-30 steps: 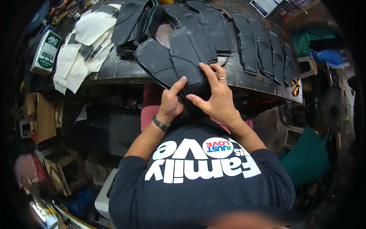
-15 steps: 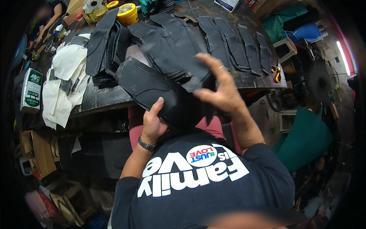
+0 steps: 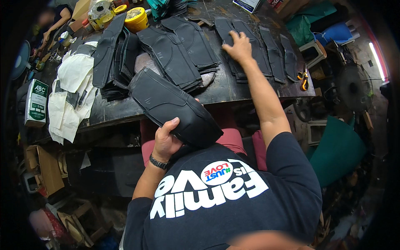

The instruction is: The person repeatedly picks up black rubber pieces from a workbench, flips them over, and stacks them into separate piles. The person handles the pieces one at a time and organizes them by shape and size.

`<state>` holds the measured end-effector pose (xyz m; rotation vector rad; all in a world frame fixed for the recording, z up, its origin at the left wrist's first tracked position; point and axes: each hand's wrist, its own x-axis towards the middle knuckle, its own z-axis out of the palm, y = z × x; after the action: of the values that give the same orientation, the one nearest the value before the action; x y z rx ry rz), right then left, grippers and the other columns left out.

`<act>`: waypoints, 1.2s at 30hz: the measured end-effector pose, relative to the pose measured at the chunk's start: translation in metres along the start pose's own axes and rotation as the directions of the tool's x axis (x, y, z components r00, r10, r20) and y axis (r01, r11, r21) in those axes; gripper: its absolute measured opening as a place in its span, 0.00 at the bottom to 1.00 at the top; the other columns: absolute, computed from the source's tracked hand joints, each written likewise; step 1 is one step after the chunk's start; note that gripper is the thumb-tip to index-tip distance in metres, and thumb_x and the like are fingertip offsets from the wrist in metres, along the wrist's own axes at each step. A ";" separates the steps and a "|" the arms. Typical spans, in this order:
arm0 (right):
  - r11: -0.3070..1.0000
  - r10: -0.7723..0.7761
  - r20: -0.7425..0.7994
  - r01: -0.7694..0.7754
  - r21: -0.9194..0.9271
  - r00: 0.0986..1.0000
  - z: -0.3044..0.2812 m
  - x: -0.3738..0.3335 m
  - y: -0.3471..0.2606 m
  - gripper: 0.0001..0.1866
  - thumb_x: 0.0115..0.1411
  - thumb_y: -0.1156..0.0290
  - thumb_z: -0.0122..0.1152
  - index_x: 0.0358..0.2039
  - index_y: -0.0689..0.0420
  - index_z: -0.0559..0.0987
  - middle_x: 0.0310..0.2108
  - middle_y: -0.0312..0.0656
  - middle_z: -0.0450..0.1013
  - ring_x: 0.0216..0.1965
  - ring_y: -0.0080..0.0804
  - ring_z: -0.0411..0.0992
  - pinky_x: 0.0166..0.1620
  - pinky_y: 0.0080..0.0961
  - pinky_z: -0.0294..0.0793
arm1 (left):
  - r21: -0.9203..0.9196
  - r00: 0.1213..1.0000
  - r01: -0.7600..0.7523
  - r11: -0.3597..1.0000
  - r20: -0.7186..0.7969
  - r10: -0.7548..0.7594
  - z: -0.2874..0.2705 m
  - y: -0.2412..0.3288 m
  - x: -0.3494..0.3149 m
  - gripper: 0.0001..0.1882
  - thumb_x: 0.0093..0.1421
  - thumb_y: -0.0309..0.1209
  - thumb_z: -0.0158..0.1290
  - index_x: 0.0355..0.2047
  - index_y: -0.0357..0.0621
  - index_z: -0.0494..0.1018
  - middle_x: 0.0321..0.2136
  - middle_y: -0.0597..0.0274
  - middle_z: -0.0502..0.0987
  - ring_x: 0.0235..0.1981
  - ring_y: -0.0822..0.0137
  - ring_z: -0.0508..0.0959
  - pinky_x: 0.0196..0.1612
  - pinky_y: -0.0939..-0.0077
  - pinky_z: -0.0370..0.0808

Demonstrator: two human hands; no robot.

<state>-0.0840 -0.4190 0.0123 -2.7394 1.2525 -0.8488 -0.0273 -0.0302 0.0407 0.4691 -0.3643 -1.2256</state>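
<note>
A bundle of black stitched leather panels (image 3: pixel 175 108), with curved seams, slants over my lap against the table edge. My left hand (image 3: pixel 167 139) grips its lower side, thumb on top and the other fingers hidden beneath. Farther right, my right hand (image 3: pixel 240 48) reaches over a row of narrower black panel stacks (image 3: pixel 255 48), its fingers apart and nothing visible in them. Whether the fingertips touch the panels I cannot tell. Between the hands lie two overlapping piles of black panels (image 3: pixel 171 54). A taller pile (image 3: pixel 111 54) stands to their left.
White cloth-like pieces (image 3: pixel 75 73) hang over the dark table's (image 3: pixel 106 112) left front edge, beside a green and white can (image 3: pixel 36 103). A yellow tub (image 3: pixel 136 20) stands at the back. Orange-handled pliers (image 3: pixel 305 80) lie at the right edge. Another person's arm (image 3: pixel 56 26) shows far left.
My right hand has moved away from the held bundle, up and right to the narrower stacks. The left hand still holds the bundle, whose near end now shows more fully.
</note>
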 end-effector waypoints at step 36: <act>0.995 0.042 0.350 -0.070 0.067 0.936 -0.011 0.058 0.141 0.39 0.44 0.51 0.72 0.61 0.30 0.75 0.66 0.37 0.67 0.63 0.54 0.65 0.65 0.46 0.64 | -0.007 0.999 0.005 1.000 -0.044 -0.005 -0.011 0.000 0.001 0.33 0.65 0.34 0.48 0.66 0.28 0.56 0.64 0.39 0.65 0.65 0.48 0.68 0.68 0.55 0.63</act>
<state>-0.1566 -0.5537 0.0171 -2.6222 1.1888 -0.3718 -0.0214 -0.0294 0.0316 0.4904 -0.3217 -1.2194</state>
